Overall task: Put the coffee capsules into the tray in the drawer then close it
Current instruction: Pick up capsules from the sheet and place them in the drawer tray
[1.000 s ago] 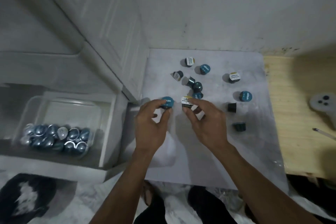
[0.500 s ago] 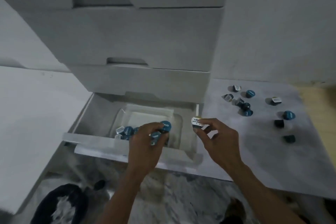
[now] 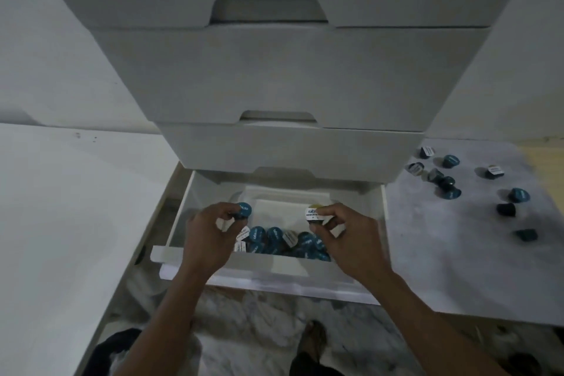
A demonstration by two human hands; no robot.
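Note:
The bottom drawer (image 3: 274, 279) of a white cabinet stands pulled out. Inside it a clear tray (image 3: 285, 203) holds several blue and white-lidded capsules (image 3: 274, 238) heaped at its near end. My left hand (image 3: 210, 238) pinches a blue-lidded capsule (image 3: 244, 210) over the tray's left side. My right hand (image 3: 348, 238) pinches a white-lidded capsule (image 3: 314, 214) over the tray's right side. Several loose capsules (image 3: 448, 185) lie on the grey mat (image 3: 457, 253) to the right of the drawer.
Two shut drawers (image 3: 274, 76) rise above the open one. A white panel (image 3: 61, 223) lies on the left. Marbled floor (image 3: 259, 330) and my feet show below the drawer front. A wooden board edge (image 3: 546, 156) borders the mat at far right.
Both hands carried their capsules from the mat to above the tray. The view swung left and now faces the drawer squarely.

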